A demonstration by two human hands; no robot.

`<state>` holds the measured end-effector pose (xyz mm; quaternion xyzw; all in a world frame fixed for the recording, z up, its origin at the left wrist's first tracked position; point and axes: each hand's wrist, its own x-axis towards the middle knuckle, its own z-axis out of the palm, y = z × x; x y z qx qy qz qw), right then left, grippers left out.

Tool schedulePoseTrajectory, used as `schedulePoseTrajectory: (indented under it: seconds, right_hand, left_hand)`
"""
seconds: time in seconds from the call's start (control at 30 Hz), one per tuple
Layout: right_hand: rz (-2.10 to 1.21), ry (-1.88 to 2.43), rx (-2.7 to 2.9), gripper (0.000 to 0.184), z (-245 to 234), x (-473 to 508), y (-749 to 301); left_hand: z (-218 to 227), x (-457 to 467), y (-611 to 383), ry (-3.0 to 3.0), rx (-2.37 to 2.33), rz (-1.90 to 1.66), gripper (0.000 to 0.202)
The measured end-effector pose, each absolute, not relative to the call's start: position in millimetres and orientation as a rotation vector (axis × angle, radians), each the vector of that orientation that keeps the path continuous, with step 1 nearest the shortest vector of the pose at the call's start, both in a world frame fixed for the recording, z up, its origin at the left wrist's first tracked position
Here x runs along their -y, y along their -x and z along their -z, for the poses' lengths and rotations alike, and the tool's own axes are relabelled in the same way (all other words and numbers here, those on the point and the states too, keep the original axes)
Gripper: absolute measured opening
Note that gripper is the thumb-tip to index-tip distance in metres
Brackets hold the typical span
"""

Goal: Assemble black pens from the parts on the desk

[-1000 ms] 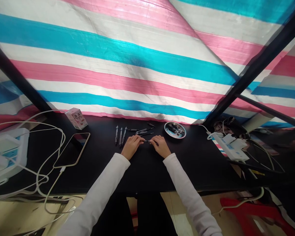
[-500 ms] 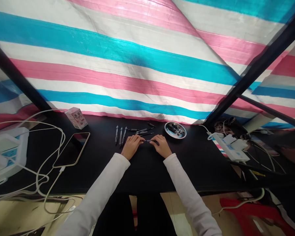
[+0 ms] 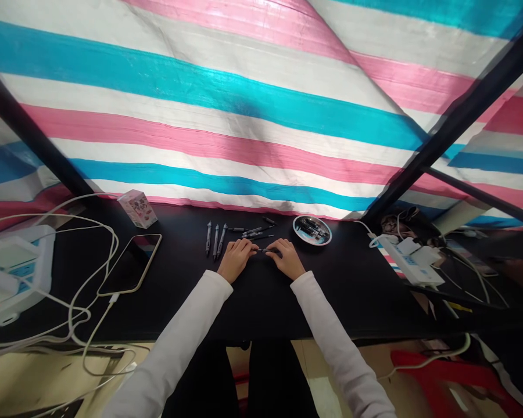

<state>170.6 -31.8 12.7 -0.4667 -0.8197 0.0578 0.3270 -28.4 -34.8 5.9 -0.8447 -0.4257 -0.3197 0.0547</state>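
Between my two hands, low over the black table, is a slim dark pen [image 3: 261,250], mostly covered by my fingers. My left hand [image 3: 236,259] pinches its left end, and my right hand [image 3: 287,259] pinches its right end. Whether the pen is in one piece or in two parts is too small to tell. Just beyond my left hand lie several loose pen parts [image 3: 256,233], thin and dark or clear. To the left, three pens [image 3: 215,240] lie side by side, pointing away from me. Past my right hand is a round white-rimmed dish [image 3: 312,244] with dark pen parts in it.
At the left are a phone [image 3: 131,264] on a charging cable, a small pink box [image 3: 138,209] and a white power strip [image 3: 20,267] with looping cables. Another power strip [image 3: 418,268] stands at the right. A striped sheet [image 3: 244,133] hangs behind the table.
My hands have come slightly closer together, and less of the pen shows between them. The things on the table lie as before; the view has shifted a little.
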Motion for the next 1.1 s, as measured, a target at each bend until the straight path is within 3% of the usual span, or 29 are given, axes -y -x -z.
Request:
schedulePoseTrajectory:
  seconds: [0.17,0.3,0.47,0.7,0.83,1.1]
  right_hand:
    - [-0.142,1.251,2.227,0.034,-8.4,31.1,-169.4]
    - [-0.183,1.237,2.186,0.021,-10.4,32.5,-168.0]
    - [-0.163,1.215,2.169,0.018,-10.7,33.1,-167.1]
    - [-0.162,1.248,2.239,0.038,-9.7,32.8,-165.3]
    - [-0.164,1.26,2.184,0.023,-12.9,33.7,-165.7]
    - [-0.203,1.23,2.13,0.012,-10.6,31.9,-166.4]
  left_hand:
    - [-4.9,35.9,27.3,2.583,1.267,0.966,0.017]
    - [-4.9,35.5,27.4,2.572,1.297,0.958,0.018]
    - [-4.1,35.3,27.9,2.55,1.305,0.959,0.018]
    - [-4.5,36.3,27.5,2.558,1.259,0.936,0.017]
    - [-6.0,35.7,27.1,2.563,1.321,0.944,0.018]
    - [-7.7,34.7,28.2,2.62,1.353,1.007,0.015]
